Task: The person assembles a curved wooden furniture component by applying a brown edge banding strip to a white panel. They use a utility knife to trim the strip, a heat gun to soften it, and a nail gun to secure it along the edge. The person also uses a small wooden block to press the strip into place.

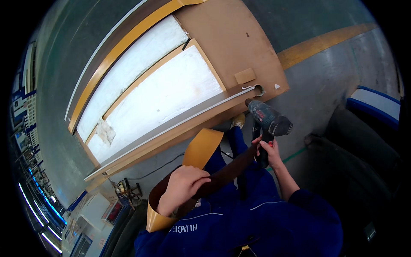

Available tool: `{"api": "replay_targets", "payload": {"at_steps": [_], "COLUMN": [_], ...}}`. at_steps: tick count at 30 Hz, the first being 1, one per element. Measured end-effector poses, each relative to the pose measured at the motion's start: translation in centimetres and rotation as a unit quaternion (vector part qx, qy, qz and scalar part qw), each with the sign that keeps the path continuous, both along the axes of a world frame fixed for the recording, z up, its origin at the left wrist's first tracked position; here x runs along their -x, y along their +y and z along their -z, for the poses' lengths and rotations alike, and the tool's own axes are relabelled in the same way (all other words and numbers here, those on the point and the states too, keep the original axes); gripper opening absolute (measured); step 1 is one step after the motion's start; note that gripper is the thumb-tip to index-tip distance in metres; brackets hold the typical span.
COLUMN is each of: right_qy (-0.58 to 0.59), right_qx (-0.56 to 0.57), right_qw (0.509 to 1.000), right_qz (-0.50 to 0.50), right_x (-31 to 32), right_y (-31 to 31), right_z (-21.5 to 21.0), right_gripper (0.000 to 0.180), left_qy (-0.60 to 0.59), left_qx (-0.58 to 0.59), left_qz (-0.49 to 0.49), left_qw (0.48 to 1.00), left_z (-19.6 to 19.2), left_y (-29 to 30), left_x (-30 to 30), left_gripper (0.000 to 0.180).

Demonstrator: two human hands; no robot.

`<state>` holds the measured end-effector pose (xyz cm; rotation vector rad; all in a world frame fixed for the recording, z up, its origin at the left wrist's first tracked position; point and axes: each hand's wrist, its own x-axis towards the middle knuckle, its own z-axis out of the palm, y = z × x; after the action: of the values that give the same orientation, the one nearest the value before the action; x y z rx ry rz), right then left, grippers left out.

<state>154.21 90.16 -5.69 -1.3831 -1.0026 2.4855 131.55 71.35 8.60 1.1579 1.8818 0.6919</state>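
The person's left hand [185,185] is closed over a long flexible strip [233,171], dark brown on one face and yellow on the other. The strip loops around the left wrist and stands up in a yellow fold just beyond the knuckles. The right hand [269,153] is wrapped around the handle of a heat gun [269,118] — a dark pistol-shaped tool with its nozzle tilted up toward the worktop [227,32]. One end of the strip runs to the right hand, close to the tool's handle (whether those fingers also pinch it, I cannot tell).

Both hands are over the dark blue work clothes [222,231], on the near side of the brown worktop and apart from it. On the worktop lie two white sheets [158,94], framed by tan edging. A long grey bar [171,127] with a white edge runs along their near side, and a yellow band [115,49] follows the far side. At the right end of the grey bar sits a small ring [259,90], with a loose cardboard piece [245,76] beside it.

Below the worktop's near edge a light shoe [238,121] shows on the grey floor [299,92] — and farther left a dark cable [158,167] trails near a small metal stand [128,191].
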Motion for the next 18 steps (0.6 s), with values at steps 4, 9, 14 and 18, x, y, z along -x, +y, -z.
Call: {"api": "replay_targets", "payload": {"at_steps": [4, 9, 14, 18], "right_qy": [0.010, -0.097, -0.111, -0.055], "right_qx": [-0.011, -0.164, -0.218, -0.213], "right_qw": [0.999, 0.974, 0.951, 0.956], "right_qz": [0.042, 0.123, 0.191, 0.195], "right_x": [0.6, 2.3, 4.5, 5.2], "right_y": [-1.4, -0.6, 4.6, 9.0], "right_z": [0.4, 2.0, 3.9, 7.6], "right_gripper": [0.022, 0.018, 0.021, 0.023], "left_qy": [0.002, 0.047, 0.082, 0.094], "left_qx": [0.050, 0.047, 0.047, 0.031], "left_qz": [-0.055, -0.119, -0.158, -0.175], "left_qw": [0.997, 0.991, 0.983, 0.980], "left_z": [2.7, 8.3, 14.8, 19.8], "left_y": [0.4, 3.7, 7.6, 10.0], "left_x": [0.8, 1.2, 1.9, 2.3], "left_gripper": [0.011, 0.015, 0.016, 0.013]}}
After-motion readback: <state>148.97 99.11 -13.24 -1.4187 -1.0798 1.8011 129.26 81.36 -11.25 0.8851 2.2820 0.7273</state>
